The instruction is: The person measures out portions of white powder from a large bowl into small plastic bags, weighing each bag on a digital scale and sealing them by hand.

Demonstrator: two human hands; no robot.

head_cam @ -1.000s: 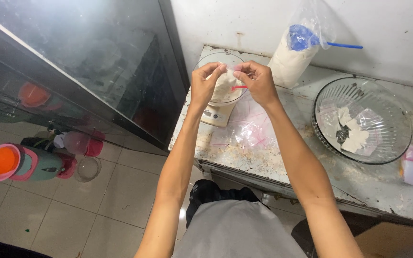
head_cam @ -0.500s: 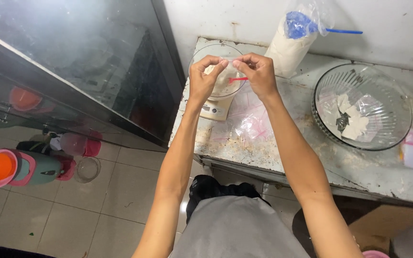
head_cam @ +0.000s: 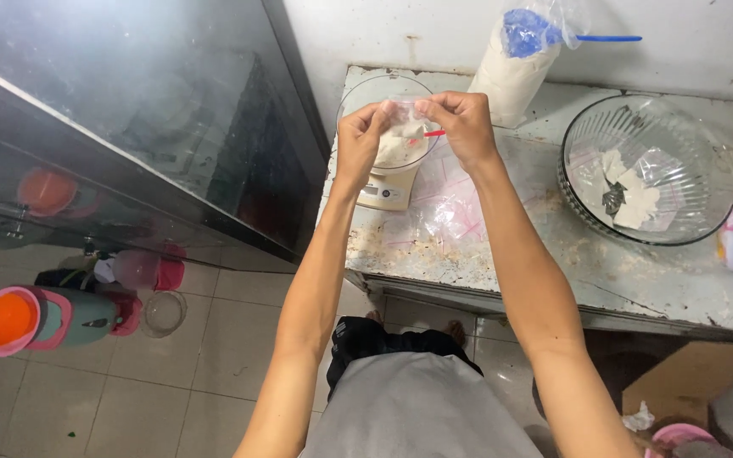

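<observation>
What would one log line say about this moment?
left hand: pinches small clear bag | right hand: pinches same bag | under bag: glass bowl on scale | counter: loose bags

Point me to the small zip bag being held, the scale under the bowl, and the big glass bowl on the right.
small zip bag [head_cam: 402,136], head view, its clear middle between the hands.
scale [head_cam: 386,191], head view, its front panel.
big glass bowl [head_cam: 583,199], head view, its left rim.
</observation>
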